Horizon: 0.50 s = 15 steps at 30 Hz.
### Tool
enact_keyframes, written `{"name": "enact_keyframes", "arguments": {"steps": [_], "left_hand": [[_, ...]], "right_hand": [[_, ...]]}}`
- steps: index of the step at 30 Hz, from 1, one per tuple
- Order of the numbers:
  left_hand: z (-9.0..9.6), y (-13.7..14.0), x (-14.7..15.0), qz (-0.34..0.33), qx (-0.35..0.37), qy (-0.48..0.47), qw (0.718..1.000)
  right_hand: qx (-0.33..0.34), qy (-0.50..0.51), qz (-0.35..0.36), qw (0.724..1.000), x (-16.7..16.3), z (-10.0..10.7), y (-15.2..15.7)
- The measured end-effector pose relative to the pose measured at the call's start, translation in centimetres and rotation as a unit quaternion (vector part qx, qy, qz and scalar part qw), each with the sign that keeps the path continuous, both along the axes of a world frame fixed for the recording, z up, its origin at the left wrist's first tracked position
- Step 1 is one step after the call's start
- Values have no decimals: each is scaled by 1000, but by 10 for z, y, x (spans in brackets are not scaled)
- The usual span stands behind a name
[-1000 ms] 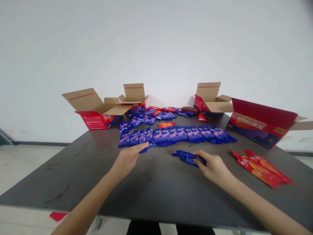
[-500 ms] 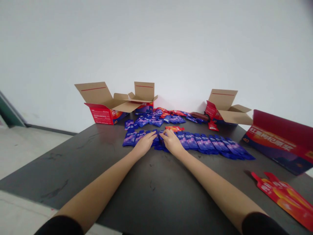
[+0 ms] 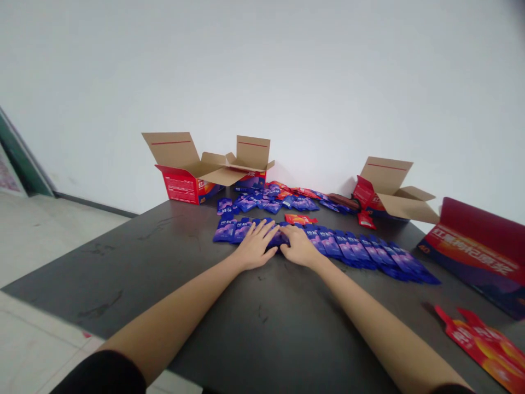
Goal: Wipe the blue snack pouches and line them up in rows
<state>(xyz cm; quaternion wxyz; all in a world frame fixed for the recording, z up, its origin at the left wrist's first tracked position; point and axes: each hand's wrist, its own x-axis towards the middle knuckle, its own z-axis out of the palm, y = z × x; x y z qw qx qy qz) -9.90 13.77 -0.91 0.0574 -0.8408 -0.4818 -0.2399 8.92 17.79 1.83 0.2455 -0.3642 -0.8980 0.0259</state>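
A row of overlapping blue-purple pouches [image 3: 346,246] runs across the dark table. My left hand [image 3: 255,246] lies flat over the left part of this row, fingers spread and thumb out to the right. Close beside it, my right hand [image 3: 301,246] is bent over a blue pouch in the middle of the row, its thumb at the near edge and fingers on top. The hands partly cover the pouches beneath them. Just behind the row lies a red-orange pouch [image 3: 301,219].
Open cartons stand at the back left [image 3: 180,187], behind that one [image 3: 256,179], and at the back right [image 3: 369,197]. Another carton [image 3: 471,246] is at right. Loose blue pouches [image 3: 250,202] pile near the wall. Red spouted pouches [image 3: 482,342] lie front right on the table [image 3: 254,334].
My left hand has flattened and spread its fingers over the pouches. The right hand stays on the row, its fingers more bent. The view has turned slightly left.
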Motion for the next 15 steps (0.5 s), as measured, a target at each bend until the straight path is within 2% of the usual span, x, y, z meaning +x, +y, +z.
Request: {"name": "enact_keyframes", "arguments": {"steps": [5,9,12,15], "left_hand": [[3,-5,3,-18,10,13,1000],[13,-14,7,-9,58,-12,998],[18,-23,9,9,64,-22,998],[17,-30,11,-28,58,-16,998]], "right_hand": [[-17,7,-65,998,1,28,46],[-59,-56,-70,994,-35,43,109],[-89,-112,-76,987,-69,38,151],[-120,-166,-113,972,-95,20,179]]}}
